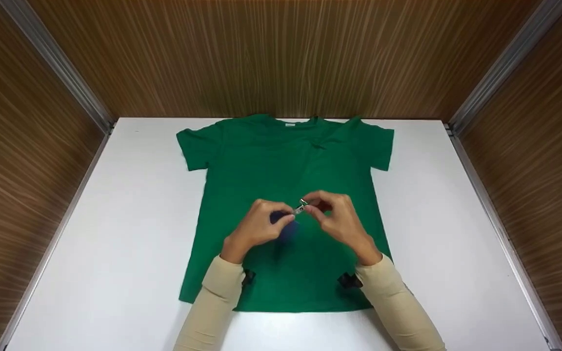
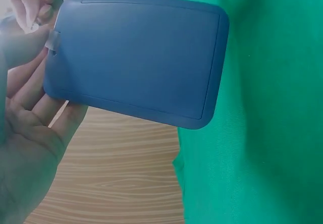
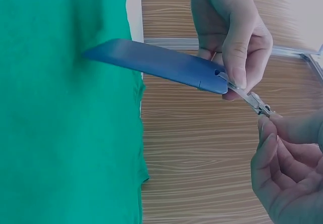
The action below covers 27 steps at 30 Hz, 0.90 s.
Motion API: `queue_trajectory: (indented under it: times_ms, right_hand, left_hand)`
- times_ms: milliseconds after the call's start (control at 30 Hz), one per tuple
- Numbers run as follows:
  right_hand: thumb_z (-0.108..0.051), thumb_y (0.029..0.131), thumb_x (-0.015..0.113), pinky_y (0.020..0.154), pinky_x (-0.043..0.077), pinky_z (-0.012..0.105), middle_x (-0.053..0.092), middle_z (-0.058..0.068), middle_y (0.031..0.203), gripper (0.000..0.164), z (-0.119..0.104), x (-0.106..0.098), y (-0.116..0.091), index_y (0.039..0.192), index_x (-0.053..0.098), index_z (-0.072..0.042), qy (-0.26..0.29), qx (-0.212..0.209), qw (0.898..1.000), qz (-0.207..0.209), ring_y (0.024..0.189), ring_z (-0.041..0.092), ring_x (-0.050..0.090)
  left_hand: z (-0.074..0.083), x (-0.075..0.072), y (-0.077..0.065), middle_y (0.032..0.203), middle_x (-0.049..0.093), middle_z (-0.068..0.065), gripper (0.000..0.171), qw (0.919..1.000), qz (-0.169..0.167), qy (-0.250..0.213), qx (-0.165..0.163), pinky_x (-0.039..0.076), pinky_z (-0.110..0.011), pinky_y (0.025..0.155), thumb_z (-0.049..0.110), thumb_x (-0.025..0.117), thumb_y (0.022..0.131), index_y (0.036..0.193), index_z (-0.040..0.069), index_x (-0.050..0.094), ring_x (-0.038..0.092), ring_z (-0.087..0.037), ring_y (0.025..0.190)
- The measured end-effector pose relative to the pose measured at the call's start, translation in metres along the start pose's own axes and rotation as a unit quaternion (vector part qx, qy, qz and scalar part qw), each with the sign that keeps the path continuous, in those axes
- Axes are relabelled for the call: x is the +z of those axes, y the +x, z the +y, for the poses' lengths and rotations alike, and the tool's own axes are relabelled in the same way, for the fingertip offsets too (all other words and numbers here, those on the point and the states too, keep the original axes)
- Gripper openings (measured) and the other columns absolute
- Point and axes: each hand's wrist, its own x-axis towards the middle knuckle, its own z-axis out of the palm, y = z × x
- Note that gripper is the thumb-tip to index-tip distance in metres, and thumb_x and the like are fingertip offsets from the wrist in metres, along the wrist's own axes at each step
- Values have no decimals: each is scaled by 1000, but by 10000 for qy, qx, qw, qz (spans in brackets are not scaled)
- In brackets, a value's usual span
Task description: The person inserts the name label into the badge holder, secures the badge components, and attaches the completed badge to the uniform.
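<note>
A blue badge holder (image 2: 136, 57) hangs by a clear strap (image 3: 238, 91) that ends in a small metal clip (image 3: 259, 104). My left hand (image 1: 256, 225) pinches the strap near the holder's slot, between thumb and fingers. At the clip's other end, my right hand (image 1: 337, 217) pinches the metal between thumb and forefinger. Both hands are raised over a green T-shirt (image 1: 261, 170) spread flat, its neck toward the back. From the head view the holder is blurred and partly behind the left hand.
The white table (image 1: 130, 219) lies beneath the shirt. Wood-grain panels (image 1: 281, 58) stand at the back and both sides, with metal rails (image 1: 61, 63) along their corners. Small folds ruffle the shirt near its collar.
</note>
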Motion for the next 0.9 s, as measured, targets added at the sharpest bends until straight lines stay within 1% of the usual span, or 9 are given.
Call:
queue_trajectory:
  times_ms: [167,267,367,467,600,667,733,833,900]
  right_hand:
    - [-4,97,70,66,58,24,74,9,83,19,-2,0,0,115,77,-6,99,-24,9999,-11,68,19,69]
    - [-4,97,69,65,58,26,75,9,84,21,-4,0,-1,116,77,-8,131,-39,9999,-88,68,17,69]
    - [-3,98,68,65,58,26,75,8,85,22,-5,0,-2,117,78,-9,158,-16,9997,-194,68,15,68]
    - [-3,98,67,64,57,25,75,8,84,22,-7,0,-3,116,78,-9,229,53,9992,-313,66,14,67]
    - [-3,98,68,63,58,24,74,11,80,15,-9,0,-2,110,75,-5,469,202,9978,-426,65,20,69]
    - [-2,97,68,64,59,24,75,14,80,13,-10,1,-2,109,73,-1,585,293,9969,-426,66,25,71]
    - [1,96,68,64,60,25,75,18,79,12,-11,2,-2,108,71,4,676,383,9963,-366,66,31,72]
    - [6,96,66,63,62,32,74,22,79,12,-13,2,0,106,67,11,728,458,9959,-273,65,38,72]
    - [9,95,65,62,62,38,74,25,79,11,-21,0,1,105,66,14,749,483,9957,-239,65,40,71]
  left_hand:
    - [0,1,0,100,77,-14,16,9999,99,-82,81,60,-47,85,13,65,102,107,3,77,74,-23,91]
    - [0,4,0,102,77,-13,17,9996,162,-74,210,61,-43,84,13,66,102,110,4,76,74,-22,91]
    - [0,6,0,103,77,-12,18,9993,172,-116,320,61,-41,83,14,67,101,113,4,76,73,-20,91]
    - [1,9,1,102,76,-13,20,9991,169,-105,380,61,-44,81,15,69,100,114,3,75,73,-21,89]
    - [2,11,1,103,76,-15,22,9989,284,96,374,61,-42,82,14,72,98,115,2,75,72,-23,92]
    - [3,12,2,105,76,-13,21,9981,413,253,379,60,-39,86,13,72,98,115,3,76,71,-23,96]
    - [4,11,4,106,76,-11,17,9967,560,417,423,58,-38,94,11,71,97,112,4,77,70,-23,103]
    - [4,11,6,113,75,-9,13,9936,766,644,529,52,-36,105,11,71,97,107,7,79,65,-24,115]
    - [4,10,7,121,72,-10,12,9920,836,756,571,49,-38,110,12,72,97,105,8,80,62,-26,122]
